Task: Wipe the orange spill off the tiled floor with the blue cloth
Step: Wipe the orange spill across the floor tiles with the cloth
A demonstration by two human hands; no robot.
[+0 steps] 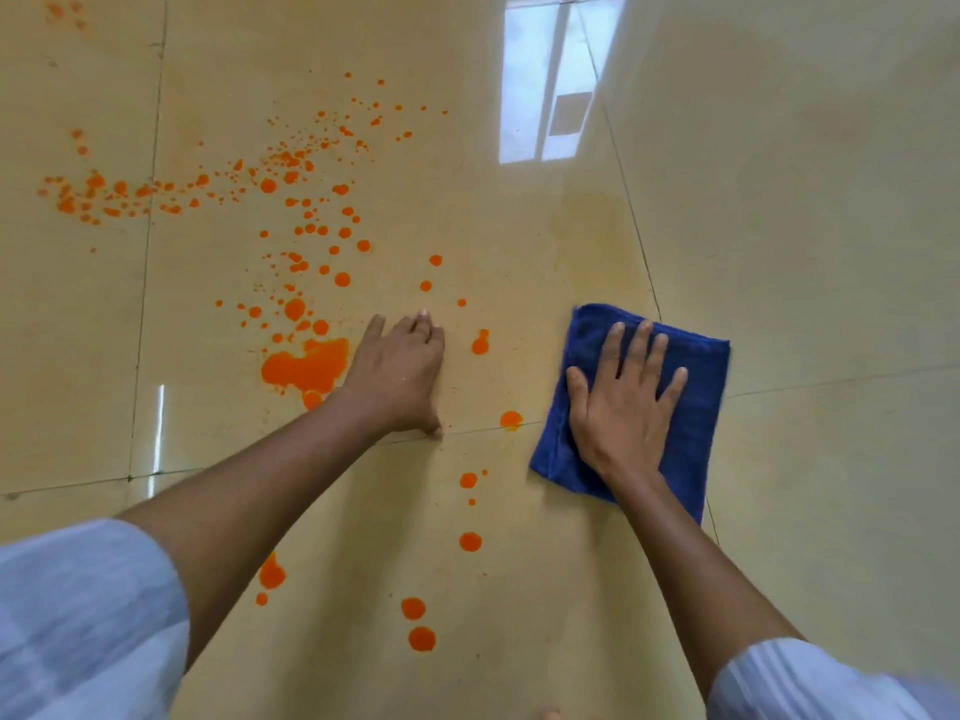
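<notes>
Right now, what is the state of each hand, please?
Left hand: open, flat on the tiled floor, holding nothing.
Right hand: open, fingers spread, pressing on the blue cloth.

The tiled floor (779, 200) is glossy, polished beige tile, mirroring a window at the upper middle of the frame, with thin dark grout lines. The blue cloth (691, 407) at centre right looks soft, napped and matt. The orange spill (306, 368) at left lies wet and opaque. White woven sleeves (78, 615) fill the bottom corners.
</notes>
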